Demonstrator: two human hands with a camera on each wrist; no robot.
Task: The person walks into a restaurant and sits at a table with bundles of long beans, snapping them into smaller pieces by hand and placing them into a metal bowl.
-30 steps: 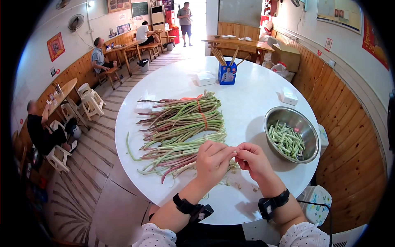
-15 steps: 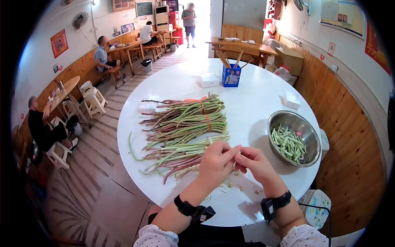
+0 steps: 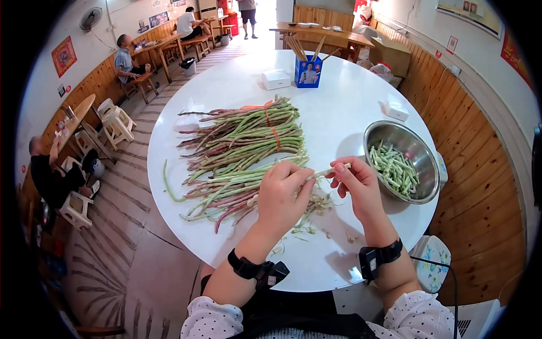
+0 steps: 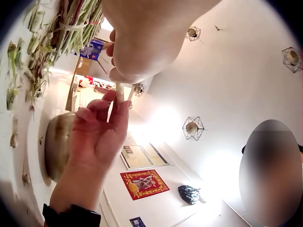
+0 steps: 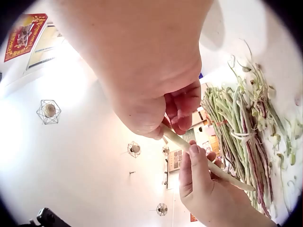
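A pale green long bean [image 3: 323, 173] stretches between the two hands over the table. My left hand [image 3: 282, 195] pinches it between thumb and fingers, and a length of the bean [image 5: 232, 180] runs out past that hand in the right wrist view. At the other end, my right hand [image 3: 361, 189] pinches the tip between thumb and forefinger. Left of and beyond the hands lie long beans [image 3: 237, 135] in green and purple bundles, some with orange ties. To the right stands a steel bowl [image 3: 427, 161] holding many short bean pieces [image 3: 393, 172].
Trimmings [image 3: 307, 229] are scattered on the round white table [image 3: 333, 107] below the hands. A blue box of chopsticks [image 3: 308, 73] and white tissue packs [image 3: 276, 79] stand farther back. A floral stool [image 3: 432, 263] is at the right; several people sit or stand beyond.
My hands have drawn apart, the right one shifting rightward, and the bean now shows between them. The head view has tilted downward, so the table sits higher in the picture.
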